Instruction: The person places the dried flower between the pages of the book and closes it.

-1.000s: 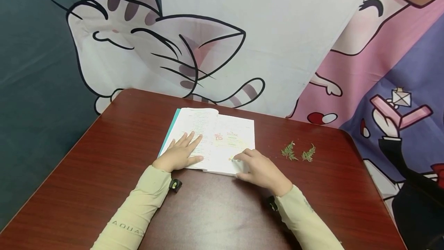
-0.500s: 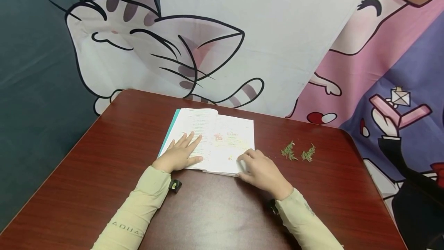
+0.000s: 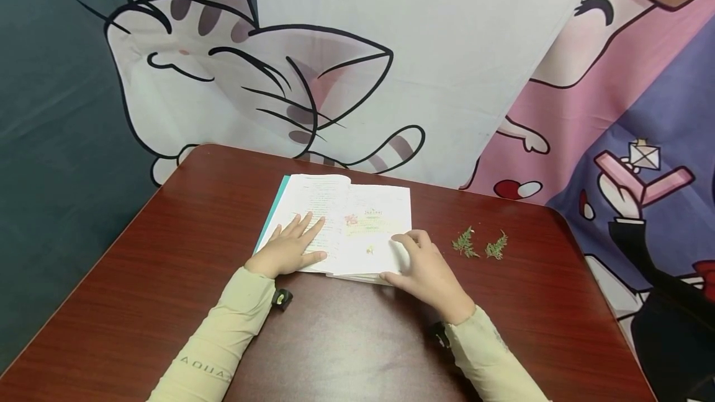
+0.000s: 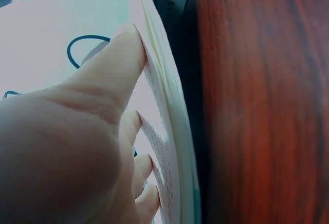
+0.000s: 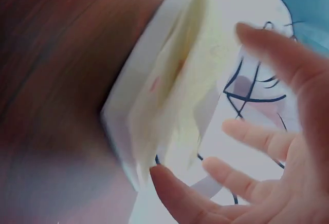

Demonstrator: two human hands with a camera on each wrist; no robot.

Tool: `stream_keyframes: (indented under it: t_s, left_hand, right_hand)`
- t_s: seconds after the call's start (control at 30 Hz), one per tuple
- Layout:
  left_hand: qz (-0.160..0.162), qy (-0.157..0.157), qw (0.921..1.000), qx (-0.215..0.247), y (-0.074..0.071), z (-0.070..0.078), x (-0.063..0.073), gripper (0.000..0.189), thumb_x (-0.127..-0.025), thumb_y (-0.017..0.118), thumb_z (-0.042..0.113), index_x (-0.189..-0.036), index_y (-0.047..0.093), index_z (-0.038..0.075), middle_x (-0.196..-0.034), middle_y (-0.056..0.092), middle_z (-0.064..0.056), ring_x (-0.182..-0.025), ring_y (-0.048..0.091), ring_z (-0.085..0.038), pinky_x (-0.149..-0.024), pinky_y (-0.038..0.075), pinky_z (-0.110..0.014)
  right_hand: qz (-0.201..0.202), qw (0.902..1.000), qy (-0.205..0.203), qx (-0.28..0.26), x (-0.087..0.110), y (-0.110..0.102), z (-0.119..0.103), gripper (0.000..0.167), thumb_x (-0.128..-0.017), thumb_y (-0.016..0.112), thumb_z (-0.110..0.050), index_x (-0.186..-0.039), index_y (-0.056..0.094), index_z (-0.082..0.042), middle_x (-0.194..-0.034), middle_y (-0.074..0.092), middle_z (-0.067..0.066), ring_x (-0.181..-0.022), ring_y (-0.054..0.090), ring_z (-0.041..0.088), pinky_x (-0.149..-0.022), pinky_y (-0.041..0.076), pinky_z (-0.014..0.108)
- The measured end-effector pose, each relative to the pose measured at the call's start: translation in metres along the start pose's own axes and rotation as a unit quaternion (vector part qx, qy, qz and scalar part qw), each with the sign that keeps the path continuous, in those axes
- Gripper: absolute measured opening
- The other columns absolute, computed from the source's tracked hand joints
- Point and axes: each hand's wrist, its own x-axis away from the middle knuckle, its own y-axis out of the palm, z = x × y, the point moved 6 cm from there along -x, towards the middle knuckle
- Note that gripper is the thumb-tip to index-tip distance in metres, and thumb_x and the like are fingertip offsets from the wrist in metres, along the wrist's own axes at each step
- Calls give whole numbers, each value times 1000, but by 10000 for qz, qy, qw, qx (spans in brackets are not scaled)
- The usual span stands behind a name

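An open book (image 3: pixel 377 203) with a teal cover edge lies on the table. My left hand (image 3: pixel 287 250) rests on its left page, fingers spread; the left wrist view shows the thumb (image 4: pixel 126 49) along the edge of the pages. At the lower right corner of the book is my right hand (image 3: pixel 427 272), its fingers bent and parted from the thumb. In the right wrist view, several blurred pages (image 5: pixel 200 70) stand fanned up beside the spread fingertips (image 5: pixel 162 175); no page is seen pinched between them.
Two green leaf sprigs, a left one (image 3: pixel 465 243) and a right one (image 3: pixel 496 245), lie on the brown table (image 3: pixel 335 340) right of the book. Behind the table hangs a cloth backdrop (image 3: pixel 447 48) with cartoon figures.
My right hand has drawn back slightly to the right, off the printed page. The right pages have shifted and lifted at their lower edge. The left hand has stayed put.
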Motion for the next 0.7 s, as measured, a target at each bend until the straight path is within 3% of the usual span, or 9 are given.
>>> stream_keyframes:
  t_s: [0.2,0.33,0.43,0.53,0.7]
  left_hand:
    - [43,30,10000,50,0,0,1,76,-104,52,47,-163,21,10,-167,12,-22,-153,6,-45,-117,5,-69]
    - [40,65,10000,37,-1,1,1,76,-104,52,48,-163,22,10,-167,12,-22,-153,6,-45,-117,6,-69]
    - [48,79,9999,80,-2,1,0,77,-103,53,49,-162,23,10,-167,12,-23,-153,6,-46,-117,5,-69]
    - [38,35,10000,79,1,-2,-1,79,-103,53,50,-163,20,12,-168,9,-21,-154,3,-44,-118,3,-68]
    - [42,9,9999,94,4,-4,-2,80,-102,53,51,-164,19,13,-169,8,-19,-154,2,-42,-118,1,-67]
  right_hand:
    - [11,9903,762,-1160,-1,-4,5,70,-77,90,-16,-137,56,-7,-136,42,22,-114,58,37,-99,48,50]
    - [275,9794,1204,-1598,-3,-10,9,67,-83,82,-8,-143,51,-7,-140,38,24,-105,63,39,-90,53,48]
    - [404,9630,1655,-2088,-6,-9,18,69,-87,76,-6,-148,45,-6,-142,38,24,-102,65,40,-83,57,45]
    - [486,9320,2196,-2843,-12,-5,30,70,-92,69,-7,-153,37,-3,-143,43,24,-108,63,37,-81,57,38]
    - [515,8410,2864,-4561,-23,10,44,55,-104,52,-17,-153,36,0,-137,52,24,-106,61,26,-79,55,31]
